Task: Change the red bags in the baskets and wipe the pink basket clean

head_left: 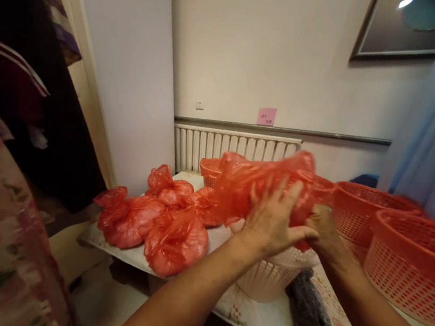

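— So, where is the red plastic bag (243,186) sitting now?

— It is not sitting. It is hanging in the air, just above the white basket (267,278) that is standing on the surface (217,237). Both hands are holding it up.

— How are the fingers lying?

— The left hand (273,221) is lying flat on the near side of the bag, with its fingers (277,190) spread wide and the thumb going under. The right hand (324,232) is touching the bag from below, but its fingers are hiding behind the left hand, so I cannot tell if they are pinching or not.

— And how is the bag looking?

— Thin, bright red, a little see-through, all crumpled and stretching sideways (the picture is blurring it there, so the mouth is not clear to me).

— Will it be hard to handle?

— I am thinking no. It seems very light and soft, with no stiffness, but the film is probably slippery and tearing easily. I would be taking it at a gathered edge, not at the flat middle.

— Anything beside it?

— Several tied red bags (175,241) are lying to the left on the same surface, and red baskets (415,262) are standing to the right.
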`<state>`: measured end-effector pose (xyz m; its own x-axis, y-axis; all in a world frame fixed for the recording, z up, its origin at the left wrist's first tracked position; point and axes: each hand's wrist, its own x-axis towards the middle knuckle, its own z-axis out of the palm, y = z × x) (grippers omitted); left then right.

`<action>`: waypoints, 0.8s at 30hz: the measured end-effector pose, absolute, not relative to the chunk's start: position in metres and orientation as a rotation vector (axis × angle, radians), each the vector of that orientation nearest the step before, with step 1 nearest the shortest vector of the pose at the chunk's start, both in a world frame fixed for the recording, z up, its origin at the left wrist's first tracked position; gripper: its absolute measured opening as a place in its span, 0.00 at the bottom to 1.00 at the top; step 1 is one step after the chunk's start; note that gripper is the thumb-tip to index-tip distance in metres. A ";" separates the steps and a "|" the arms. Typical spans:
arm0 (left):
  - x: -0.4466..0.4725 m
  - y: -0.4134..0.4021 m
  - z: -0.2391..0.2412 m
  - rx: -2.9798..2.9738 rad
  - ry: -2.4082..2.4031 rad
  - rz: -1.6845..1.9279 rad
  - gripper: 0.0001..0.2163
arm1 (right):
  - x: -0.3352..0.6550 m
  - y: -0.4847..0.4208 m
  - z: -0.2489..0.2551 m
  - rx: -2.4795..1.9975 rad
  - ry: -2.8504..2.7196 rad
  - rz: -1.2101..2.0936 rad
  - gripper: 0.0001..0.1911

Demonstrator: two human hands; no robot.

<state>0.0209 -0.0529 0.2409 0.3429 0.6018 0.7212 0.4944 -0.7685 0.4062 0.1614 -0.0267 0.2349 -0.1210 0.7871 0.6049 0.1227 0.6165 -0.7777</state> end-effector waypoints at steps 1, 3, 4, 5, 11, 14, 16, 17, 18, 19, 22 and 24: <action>0.015 -0.042 0.242 2.394 1.081 1.351 0.45 | 0.161 -0.027 0.235 -0.774 -1.593 0.671 0.04; 0.005 -0.026 0.240 2.249 0.999 1.254 0.48 | 0.157 -0.027 0.230 -0.773 -1.465 0.678 0.03; 0.002 -0.021 0.237 2.179 0.903 1.227 0.49 | 0.154 -0.026 0.227 -0.764 -1.367 0.696 0.03; 0.000 -0.018 0.234 2.112 0.791 1.212 0.49 | 0.150 -0.024 0.223 -0.749 -1.270 0.725 0.04; 0.003 -0.017 0.222 1.770 0.550 1.305 0.26 | 0.139 -0.020 0.215 -0.726 -1.319 0.668 0.11; -0.002 -0.015 0.223 1.449 0.513 1.456 0.17 | 0.149 -0.022 0.225 -0.776 -1.484 0.407 0.22; -0.006 -0.011 0.224 1.266 0.443 1.493 0.16 | 0.157 -0.021 0.228 -0.853 -1.501 0.362 0.30; -0.008 -0.009 0.223 1.241 0.429 1.517 0.16 | 0.160 -0.019 0.227 -0.894 -1.509 0.383 0.33; -0.009 -0.008 0.221 1.274 0.447 1.550 0.15 | 0.161 -0.017 0.224 -0.931 -1.538 0.425 0.34; -0.010 -0.006 0.219 1.364 0.505 1.599 0.14 | 0.160 -0.016 0.220 -0.955 -1.588 0.482 0.34; -0.009 -0.008 0.206 1.806 0.814 1.778 0.21 | 0.148 -0.015 0.207 -0.975 -1.700 0.599 0.25; -0.008 -0.016 0.199 2.123 0.952 1.801 0.34 | 0.137 -0.015 0.203 -0.964 -1.690 0.586 0.18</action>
